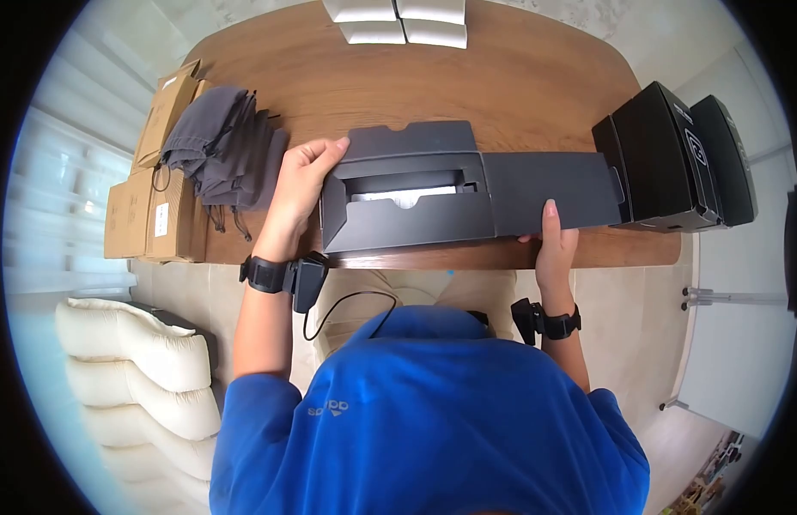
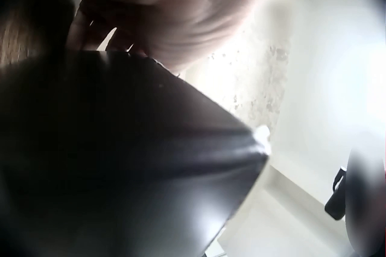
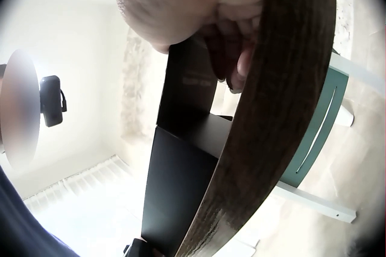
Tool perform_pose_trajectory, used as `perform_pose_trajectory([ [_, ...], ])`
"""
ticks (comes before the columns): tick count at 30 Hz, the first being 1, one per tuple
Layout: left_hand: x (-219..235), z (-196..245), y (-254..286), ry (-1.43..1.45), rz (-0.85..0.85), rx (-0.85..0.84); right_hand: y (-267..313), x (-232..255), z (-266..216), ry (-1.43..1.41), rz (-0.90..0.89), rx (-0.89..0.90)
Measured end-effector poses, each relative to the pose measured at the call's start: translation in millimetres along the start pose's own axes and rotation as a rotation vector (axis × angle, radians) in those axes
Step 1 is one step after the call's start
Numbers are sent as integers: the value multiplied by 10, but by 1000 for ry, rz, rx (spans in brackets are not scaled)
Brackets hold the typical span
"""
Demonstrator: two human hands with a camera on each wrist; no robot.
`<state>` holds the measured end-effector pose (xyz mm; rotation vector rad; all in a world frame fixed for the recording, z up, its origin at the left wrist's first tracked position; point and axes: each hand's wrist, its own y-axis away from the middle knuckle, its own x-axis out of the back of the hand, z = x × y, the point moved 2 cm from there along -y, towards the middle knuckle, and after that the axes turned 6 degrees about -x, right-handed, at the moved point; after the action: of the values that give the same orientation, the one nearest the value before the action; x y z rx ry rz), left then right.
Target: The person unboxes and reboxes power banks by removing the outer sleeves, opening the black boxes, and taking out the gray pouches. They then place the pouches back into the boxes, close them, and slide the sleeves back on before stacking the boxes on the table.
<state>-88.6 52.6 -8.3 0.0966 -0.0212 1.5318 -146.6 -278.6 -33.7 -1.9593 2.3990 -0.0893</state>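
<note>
A black cardboard box point(image 1: 407, 225) lies over the front edge of the table, its top opened. One notched flap point(image 1: 411, 139) stands out at the back, and a long lid panel point(image 1: 544, 184) extends to the right. Through the opening a white piece point(image 1: 407, 197) shows, mostly hidden by the inner flaps. My left hand point(image 1: 302, 180) grips the box's left end, thumb on the back left corner; its fingers show behind the box wall in the left wrist view. My right hand point(image 1: 555, 253) pinches the lid panel's front edge, thumb on top and fingers point(image 3: 232, 64) curled underneath.
Cardboard boxes point(image 1: 128, 219) and a pile of dark grey drawstring pouches point(image 1: 222, 142) stand at the table's left. Two larger black boxes point(image 1: 660, 163) stand at the right, close to the lid panel's end. White bins point(image 1: 403, 21) sit at the table's far edge.
</note>
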Motion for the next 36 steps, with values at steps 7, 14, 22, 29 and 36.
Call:
perform_pose_trajectory([
  [7,-135,247,58,-32,-221,-123,36,-40,-51,-20,98,23],
  [14,-162,424,53,-409,-376,47,62,-24,-29,138,86,25],
  [22,-151,671,-4,-683,64,-712,64,-110,-137,240,39,57],
  [29,-373,826,429,-847,-285,-725,63,-115,-131,247,36,49],
  [36,-468,734,663,-930,-214,-903,66,-94,-119,330,27,62],
])
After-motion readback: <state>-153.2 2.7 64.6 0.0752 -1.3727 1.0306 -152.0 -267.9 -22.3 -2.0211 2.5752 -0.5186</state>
